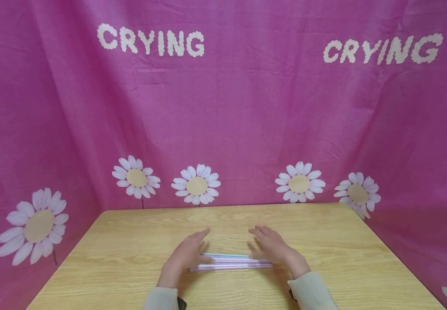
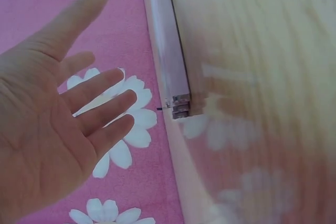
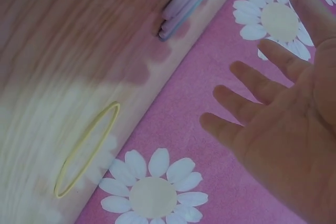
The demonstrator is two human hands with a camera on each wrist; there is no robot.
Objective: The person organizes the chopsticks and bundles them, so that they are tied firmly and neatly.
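Observation:
A bundle of pastel sticks [image 1: 229, 261] lies flat on the wooden table [image 1: 130, 254], running left to right. My left hand [image 1: 184, 254] hovers at its left end with fingers straight and spread, holding nothing. My right hand [image 1: 271, 247] hovers at its right end, also spread and empty. In the left wrist view the open palm [image 2: 47, 129] faces the sticks' end [image 2: 178, 103]. The right wrist view shows the open palm [image 3: 283, 124] near the other end of the sticks [image 3: 181, 9].
A yellow rubber band [image 3: 86, 150] lies on the table near my right hand. Pink cloth with white daisies [image 1: 223, 107] hangs behind and to both sides of the table.

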